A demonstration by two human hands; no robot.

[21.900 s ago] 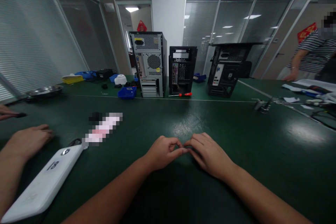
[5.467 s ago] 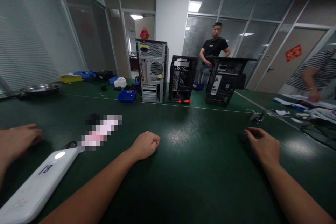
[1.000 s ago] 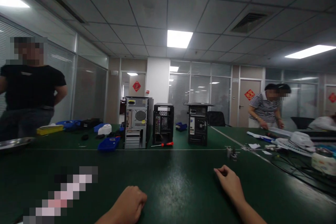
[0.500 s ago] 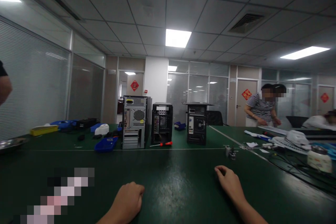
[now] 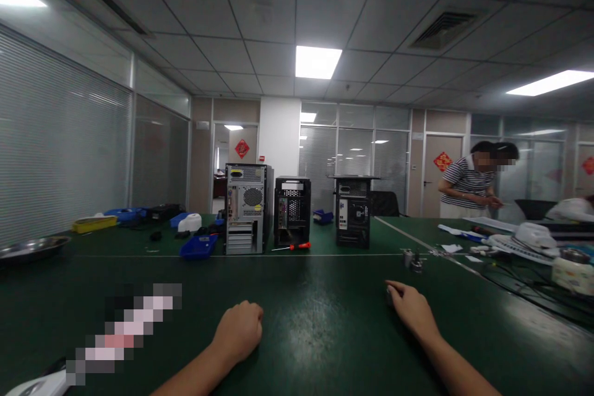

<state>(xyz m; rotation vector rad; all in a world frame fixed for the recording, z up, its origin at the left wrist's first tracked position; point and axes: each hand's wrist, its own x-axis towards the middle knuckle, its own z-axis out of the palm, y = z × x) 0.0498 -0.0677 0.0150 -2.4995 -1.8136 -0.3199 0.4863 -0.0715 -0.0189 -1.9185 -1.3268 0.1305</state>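
My left hand (image 5: 239,331) is closed in a fist, low over the green table, its palm side hidden. My right hand (image 5: 412,309) has its fingers bent together, the index finger reaching forward. A small greyish spot shows under its fingertips, too unclear to name. Just beyond it stand small metal parts (image 5: 413,261). Farther off, ahead of both hands, are a grey computer case (image 5: 245,210) and two black computer cases (image 5: 292,213) (image 5: 352,213), their rear panels facing me. A red-handled screwdriver (image 5: 297,246) lies before the middle case.
Blue trays (image 5: 198,247), a yellow tray (image 5: 95,224) and a metal dish (image 5: 34,247) are at left. A pixelated object (image 5: 125,328) lies near my left arm. Cables (image 5: 515,284), a jar (image 5: 573,271) and a white cap (image 5: 533,235) occupy the right. A person (image 5: 468,182) stands beyond.
The view has shifted slightly, so the cases sit a little farther right and higher. Both hands appear a little farther forward. My right index finger is straighter than before.
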